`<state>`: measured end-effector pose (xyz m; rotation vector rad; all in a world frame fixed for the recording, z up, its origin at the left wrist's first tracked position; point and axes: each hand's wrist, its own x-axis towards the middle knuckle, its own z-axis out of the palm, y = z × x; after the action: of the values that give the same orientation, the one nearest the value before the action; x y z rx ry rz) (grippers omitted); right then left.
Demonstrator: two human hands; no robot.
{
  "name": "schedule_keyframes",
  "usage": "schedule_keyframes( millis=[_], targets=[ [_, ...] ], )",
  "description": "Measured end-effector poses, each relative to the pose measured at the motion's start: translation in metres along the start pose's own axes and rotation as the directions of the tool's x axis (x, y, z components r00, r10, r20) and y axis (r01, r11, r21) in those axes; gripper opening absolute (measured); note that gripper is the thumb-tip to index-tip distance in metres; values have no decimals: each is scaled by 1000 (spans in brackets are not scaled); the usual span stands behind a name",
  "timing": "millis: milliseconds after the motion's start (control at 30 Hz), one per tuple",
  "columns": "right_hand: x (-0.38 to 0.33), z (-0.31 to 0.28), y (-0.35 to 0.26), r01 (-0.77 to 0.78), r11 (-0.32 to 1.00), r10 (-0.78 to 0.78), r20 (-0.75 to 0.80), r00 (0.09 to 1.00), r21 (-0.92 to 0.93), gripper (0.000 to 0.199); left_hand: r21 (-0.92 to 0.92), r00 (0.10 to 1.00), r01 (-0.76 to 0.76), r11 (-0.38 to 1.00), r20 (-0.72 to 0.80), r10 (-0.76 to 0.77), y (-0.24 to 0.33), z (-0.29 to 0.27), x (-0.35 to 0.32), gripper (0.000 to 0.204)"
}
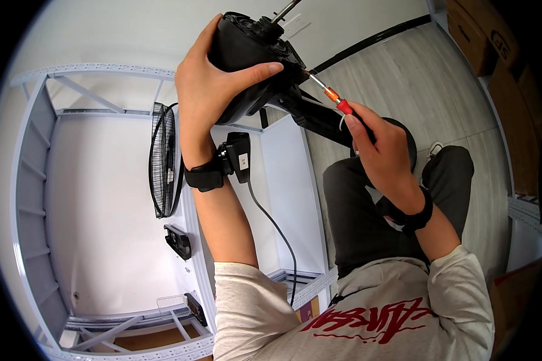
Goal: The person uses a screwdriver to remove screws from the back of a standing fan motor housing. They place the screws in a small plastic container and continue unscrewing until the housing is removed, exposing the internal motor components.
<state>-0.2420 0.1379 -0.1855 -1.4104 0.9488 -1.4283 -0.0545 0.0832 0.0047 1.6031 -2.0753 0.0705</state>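
Note:
My left hand [208, 90] wraps around a black fan motor housing [238, 45], thumb lying across its side. A metal shaft [286, 11] sticks up from the front of the housing. Below the housing, a black fan stand [319, 117] slants down to the right, toward a dark rounded base [411, 144] partly behind my right hand. My right hand [384, 150] is closed on the handle of a screwdriver [339, 103] with a red and orange collar. Its tip meets the lower right edge of the housing; the screw there is too small to make out.
A white metal shelf [114, 210] fills the left side. On it are a black wire fan grille [164, 159], a black plastic part [177, 242] and a small dark piece [194, 310] near the front. Cardboard boxes [515, 126] stand at the right. A cable [277, 225] hangs from my left wrist device.

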Motion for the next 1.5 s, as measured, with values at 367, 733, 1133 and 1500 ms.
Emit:
schedule_keyframes(
  millis=[367,733,1133,1500],
  targets=[
    [7,4,-9,111,978,-117,-26,993,-174,20,-6,999,41,999,-34,-41,1,2,-3,88],
    [101,-66,-10,23,998,11,478,878,-66,28,-16,999,22,1000,-40,-22,-8,0,-3,89],
    [207,-74,26,-78,996,70,899,432,-41,32,-16,998,45,999,39,-44,-2,-2,-4,91],
    [262,-49,39,-370,926,135,982,134,-77,29,-12,1000,4,1000,29,-4,-4,-3,-6,98]
  ],
)
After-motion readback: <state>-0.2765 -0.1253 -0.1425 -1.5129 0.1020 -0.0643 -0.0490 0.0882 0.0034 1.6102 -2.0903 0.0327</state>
